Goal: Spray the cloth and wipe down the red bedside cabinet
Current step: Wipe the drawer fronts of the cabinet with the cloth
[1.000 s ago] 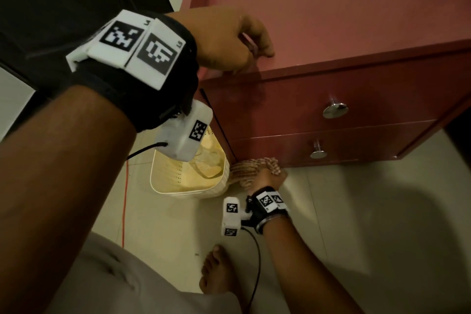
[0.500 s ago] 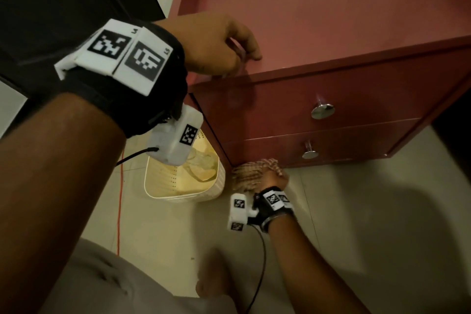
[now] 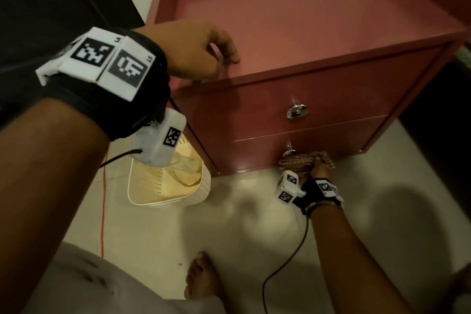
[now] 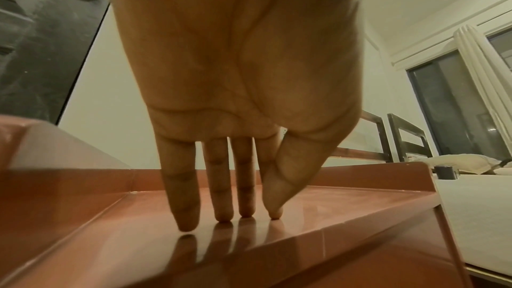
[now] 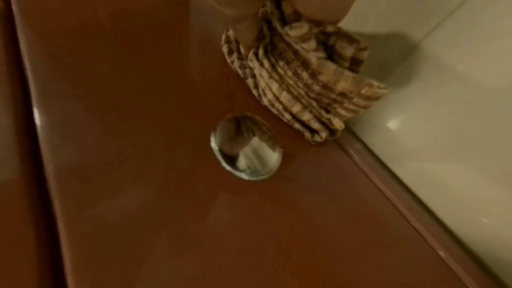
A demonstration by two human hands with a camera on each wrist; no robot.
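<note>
Right hand (image 3: 318, 168) grips cloth (image 3: 298, 164)

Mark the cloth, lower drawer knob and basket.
cloth (image 5: 313, 87), right wrist view, middle of the bunched folds
lower drawer knob (image 5: 246, 147), right wrist view, mirrored face
basket (image 3: 142, 186), head view, perforated inner wall

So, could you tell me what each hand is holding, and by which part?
The right hand grips the bunched cloth by its upper folds; the left hand holds nothing, fingertips resting on the cabinet top.
</note>
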